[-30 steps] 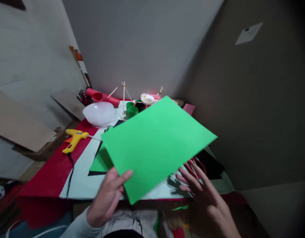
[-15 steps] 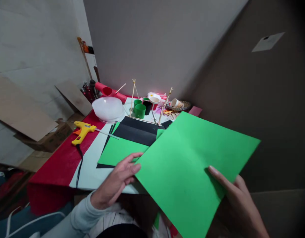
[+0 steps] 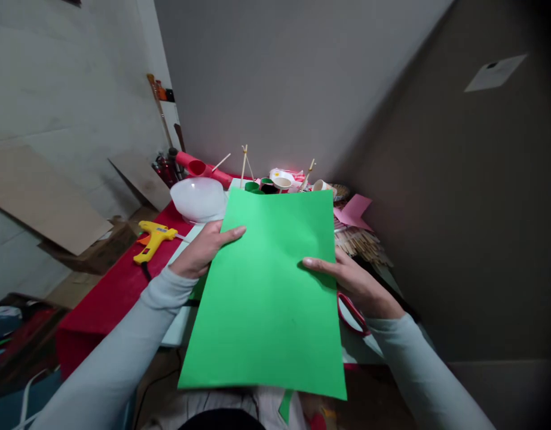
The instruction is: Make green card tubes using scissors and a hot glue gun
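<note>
A sheet of green paper [image 3: 271, 310] is held up in front of me, its long sides running away from me. My left hand [image 3: 206, 248] is closed on its left edge, thumb on top and fingers underneath. On the right edge my right hand [image 3: 354, 278] grips the same sheet, thumb pressed on the upper face. The sheet hides much of the table behind it. Just below my right hand, part of a red scissors handle [image 3: 354, 316] shows beside the paper.
A yellow glue gun [image 3: 153, 239] lies on the red cloth [image 3: 109, 292] at left, near a translucent white bowl [image 3: 198, 199]. Behind the sheet stand green cups [image 3: 252, 187] and stick frames [image 3: 244, 164]. Bundled wooden sticks [image 3: 365, 246] and pink paper [image 3: 355, 212] lie at right.
The green sheet has swung from tilted at the right to squarely in front of me. My left hand has moved up and now grips its left edge; my right hand has shifted left and upward.
</note>
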A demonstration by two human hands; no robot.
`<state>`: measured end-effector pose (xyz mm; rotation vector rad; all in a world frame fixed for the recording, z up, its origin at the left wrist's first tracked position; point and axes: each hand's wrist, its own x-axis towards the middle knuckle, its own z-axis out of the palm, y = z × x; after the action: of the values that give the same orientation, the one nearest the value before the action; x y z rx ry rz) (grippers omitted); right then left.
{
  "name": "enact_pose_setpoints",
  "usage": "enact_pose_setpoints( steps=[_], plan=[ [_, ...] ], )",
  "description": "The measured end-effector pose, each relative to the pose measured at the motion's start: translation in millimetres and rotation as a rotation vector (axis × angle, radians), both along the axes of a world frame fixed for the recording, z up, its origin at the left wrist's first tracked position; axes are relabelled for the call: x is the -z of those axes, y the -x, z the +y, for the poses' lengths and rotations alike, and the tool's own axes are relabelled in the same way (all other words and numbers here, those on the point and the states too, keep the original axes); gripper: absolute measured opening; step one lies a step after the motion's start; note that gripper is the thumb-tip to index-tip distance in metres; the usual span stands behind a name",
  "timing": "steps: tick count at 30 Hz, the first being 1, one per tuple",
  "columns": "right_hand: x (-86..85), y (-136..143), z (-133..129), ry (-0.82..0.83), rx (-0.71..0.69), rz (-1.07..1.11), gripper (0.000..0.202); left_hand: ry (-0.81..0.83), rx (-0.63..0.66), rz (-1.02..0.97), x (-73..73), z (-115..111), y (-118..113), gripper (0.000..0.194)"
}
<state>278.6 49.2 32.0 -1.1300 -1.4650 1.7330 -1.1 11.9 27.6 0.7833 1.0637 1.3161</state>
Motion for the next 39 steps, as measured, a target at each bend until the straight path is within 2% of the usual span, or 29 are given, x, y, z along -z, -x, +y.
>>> enact_pose_setpoints(
  steps=[4,7,10,13,16,19,26,35,37,39],
  plan=[
    [0.8,15,31,-0.035,-0.080,0.013,0.048,0.052,-0.014,0.000,2.7,31,13,0.032],
    [9.3,21,57,-0.076,-0.059,0.032,0.044,0.069,-0.006,0.017,6.7,40,20,0.031],
    [22.0,25,72,-0.100,-0.029,0.058,0.045,0.089,0.017,0.047,13.2,41,22,0.034],
    [30.3,28,72,-0.101,-0.036,0.072,0.047,0.097,0.023,0.065,20.7,43,22,0.037],
    [31.1,27,65,-0.125,-0.036,0.074,0.042,0.108,0.012,0.065,25.7,44,21,0.039],
    [29.9,23,61,-0.140,-0.023,0.083,0.038,0.134,-0.008,0.063,27.4,44,20,0.041],
    [33.2,20,64,-0.048,-0.009,0.160,0.032,0.179,-0.023,0.065,28.0,45,18,0.044],
    [37.8,18,69,-0.053,0.168,0.240,0.037,0.168,0.033,0.048,30.1,42,16,0.041],
    [34.2,16,67,-0.044,0.122,0.246,0.040,0.146,0.023,0.045,31.0,42,15,0.040],
    [29.9,15,63,-0.041,0.019,0.203,0.044,0.101,-0.017,0.043,32.3,44,16,0.038]
  ],
)
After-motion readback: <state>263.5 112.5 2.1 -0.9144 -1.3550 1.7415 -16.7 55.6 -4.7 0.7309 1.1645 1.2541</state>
